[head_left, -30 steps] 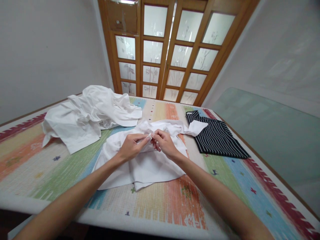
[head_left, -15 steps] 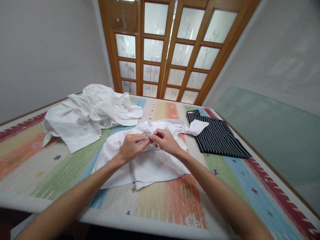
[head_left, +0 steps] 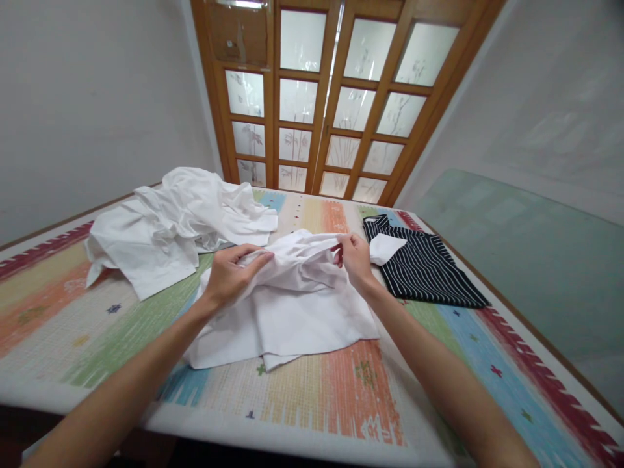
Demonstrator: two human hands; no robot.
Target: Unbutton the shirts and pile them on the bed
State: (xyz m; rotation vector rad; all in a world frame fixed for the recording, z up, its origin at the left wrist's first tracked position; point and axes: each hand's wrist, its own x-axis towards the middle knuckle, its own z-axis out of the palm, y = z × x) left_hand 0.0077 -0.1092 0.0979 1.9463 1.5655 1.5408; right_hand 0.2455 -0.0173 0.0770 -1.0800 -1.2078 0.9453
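Grips of the left hand (head_left: 231, 273) and right hand (head_left: 355, 257) pinch the nearer crumpled white fabric garment (head_left: 312, 315), best held evenly taut.

Both forearms (head_left: 129, 370) are truncated by the lower margin, the wooden doors (head_left: 322, 84) by the upper; the left hand (head_left: 231, 273) is partly hidden by the white garment (head_left: 312, 312).

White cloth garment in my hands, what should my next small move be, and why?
I'd probably draw the left hand and right hand gently apart: both pinch the upper part of the crumpled white cloth garment, which bunches in loose folds between them, while its lower part lies flatter on the multicoloured striped tablecloth.
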